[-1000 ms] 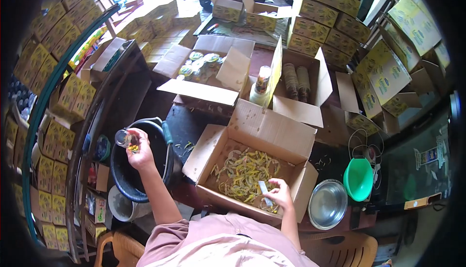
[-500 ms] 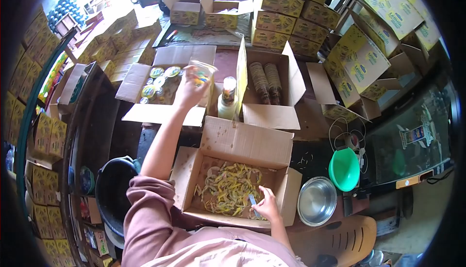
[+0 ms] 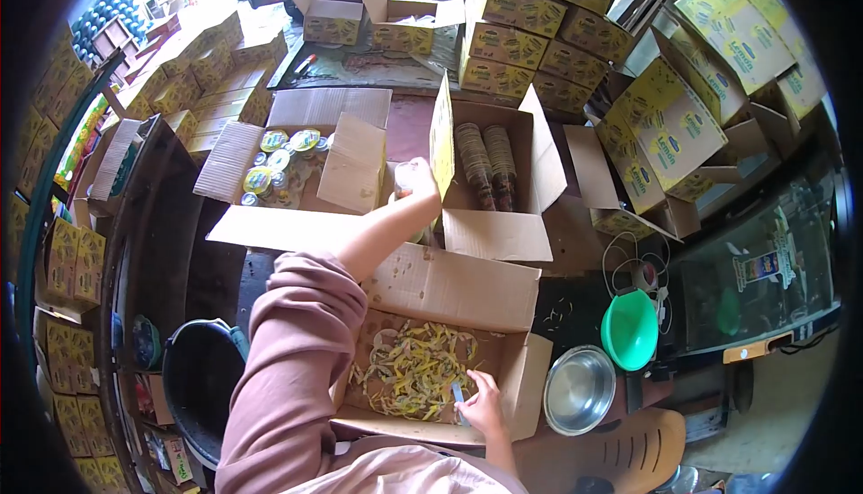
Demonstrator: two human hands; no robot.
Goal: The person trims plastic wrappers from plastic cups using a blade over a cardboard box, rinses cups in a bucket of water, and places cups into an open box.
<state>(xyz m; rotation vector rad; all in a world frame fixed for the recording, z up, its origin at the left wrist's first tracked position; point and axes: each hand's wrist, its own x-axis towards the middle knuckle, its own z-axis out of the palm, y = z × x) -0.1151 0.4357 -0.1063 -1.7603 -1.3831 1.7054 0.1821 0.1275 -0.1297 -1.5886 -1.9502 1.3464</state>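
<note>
My left hand [image 3: 419, 181] reaches forward, its fingers closed around a clear plastic cup [image 3: 407, 173] beside the tall flap of a carton; the hand partly hides it. My right hand [image 3: 485, 406] is over the right side of an open cardboard box [image 3: 517, 386], pinching a small flat bluish tool [image 3: 459, 402] whose exact kind I cannot make out. Thin yellow and pale strips [image 3: 413, 373] lie heaped in that box. Lidded cups [image 3: 306, 141] stand in the open carton [image 3: 355, 166] at the left.
Two long cup stacks [image 3: 485, 161] lie in the carton at centre right. A steel bowl [image 3: 580, 390] and green basin [image 3: 629, 329] are at the right, a black bucket [image 3: 193, 377] at the left. Stacked lemon-print cartons [image 3: 512, 13] rise behind.
My left hand has moved right, from above the carton of lidded cups to the clear cup. A flap of that carton now stands uncovered. My right hand keeps its hold on the small tool.
</note>
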